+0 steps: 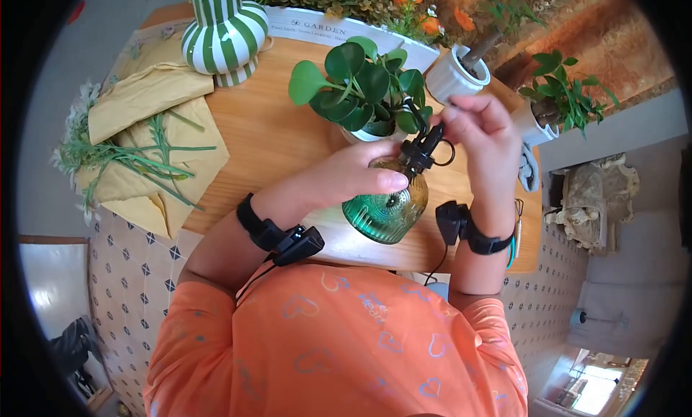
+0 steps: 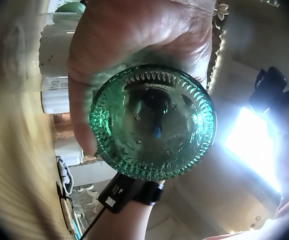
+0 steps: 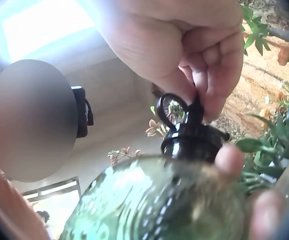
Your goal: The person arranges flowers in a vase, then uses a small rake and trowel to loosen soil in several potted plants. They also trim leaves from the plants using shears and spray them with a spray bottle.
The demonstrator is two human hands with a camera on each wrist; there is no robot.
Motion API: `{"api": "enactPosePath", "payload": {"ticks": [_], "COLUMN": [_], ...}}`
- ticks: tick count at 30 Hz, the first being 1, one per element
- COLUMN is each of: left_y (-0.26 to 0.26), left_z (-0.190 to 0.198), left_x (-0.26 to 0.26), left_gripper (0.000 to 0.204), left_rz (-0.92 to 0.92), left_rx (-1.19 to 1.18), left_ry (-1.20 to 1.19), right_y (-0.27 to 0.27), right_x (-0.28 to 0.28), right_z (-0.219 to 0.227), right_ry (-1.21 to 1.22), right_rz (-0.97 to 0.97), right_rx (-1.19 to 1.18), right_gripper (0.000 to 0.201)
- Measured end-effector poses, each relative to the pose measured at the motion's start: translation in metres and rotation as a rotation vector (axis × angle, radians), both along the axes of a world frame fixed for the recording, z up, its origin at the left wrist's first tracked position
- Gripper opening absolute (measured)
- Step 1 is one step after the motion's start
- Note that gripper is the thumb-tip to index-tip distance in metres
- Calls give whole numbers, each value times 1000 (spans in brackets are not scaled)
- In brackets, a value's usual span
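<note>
A green and amber glass spray bottle (image 1: 389, 214) is held up over the near side of the table, tilted. My left hand (image 1: 353, 173) grips its body, fingers around the far side and thumb across the glass. In the left wrist view the ribbed round base of the bottle (image 2: 154, 165) faces the camera. On its neck sits a black spray head (image 3: 194, 142) with a ring on one side. Thumb and fingers of my right hand (image 1: 491, 139) pinch the tip of that black head, partly hiding it in the right wrist view.
Just behind the bottle stands a round-leaved potted plant (image 1: 360, 85). Two white-potted plants, one in a ribbed pot (image 1: 455, 74), stand to the right. At left are a green-striped vase (image 1: 223, 46) and cut stems on brown paper (image 1: 198, 125). A white GARDEN planter box (image 1: 346, 36) lines the back.
</note>
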State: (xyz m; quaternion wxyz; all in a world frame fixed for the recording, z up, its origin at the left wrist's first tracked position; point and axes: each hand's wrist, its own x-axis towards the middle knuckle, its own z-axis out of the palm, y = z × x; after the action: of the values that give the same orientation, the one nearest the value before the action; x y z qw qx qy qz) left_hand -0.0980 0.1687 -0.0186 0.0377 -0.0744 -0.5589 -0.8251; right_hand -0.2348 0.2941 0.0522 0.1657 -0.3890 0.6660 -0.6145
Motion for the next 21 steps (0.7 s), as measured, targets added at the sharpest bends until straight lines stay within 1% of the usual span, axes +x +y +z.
{"api": "enactPosePath", "payload": {"ticks": [2,3,4,6,8,10,11,13,14,16,17,20,21], "left_y": [-2,4,4,4,-1,1,2,3,1,-6,-8,-6,-8], "left_z": [3,8,10,11,6,3,3,6,5,2,1,9,6], "left_x": [0,1,0,3,4,3,4,5,6,9,8,8,9], "left_gripper": [63,63,63,62,62,61,61,59,59,58,54,53,53], "left_rz": [-49,21,20,68,50,44,38,75,75,81,82,93,98], "left_rx": [-59,-74,-72,-101,-114,-103,-100,-132,-131,-199,-218,-210,-211], "left_ry": [-47,-87,-81,-57,-72,-81,-81,-86,-84,-147,-99,-67,-66], "right_y": [-1,-3,-4,-5,-5,-6,-5,-10,-10,-9,-10,-11,-12], "right_x": [-12,-13,-10,-3,-5,-10,-8,-3,-2,-7,-8,-3,-4], "right_z": [4,1,-3,-10,-9,-4,-6,-12,-14,-13,-13,-12,-11], "right_ry": [-15,-52,-47,-82,-98,-105,-105,-94,-102,-107,-109,-87,-87], "right_rz": [-92,-89,-90,-13,-1,-105,-112,-17,34,56,-43,-40,-35], "right_rx": [-41,-88,-87,-83,-1,-70,-67,-60,8,51,-51,-48,-49], "right_gripper": [13,13,13,11,10,9,9,9,8,9,9,10,10]}}
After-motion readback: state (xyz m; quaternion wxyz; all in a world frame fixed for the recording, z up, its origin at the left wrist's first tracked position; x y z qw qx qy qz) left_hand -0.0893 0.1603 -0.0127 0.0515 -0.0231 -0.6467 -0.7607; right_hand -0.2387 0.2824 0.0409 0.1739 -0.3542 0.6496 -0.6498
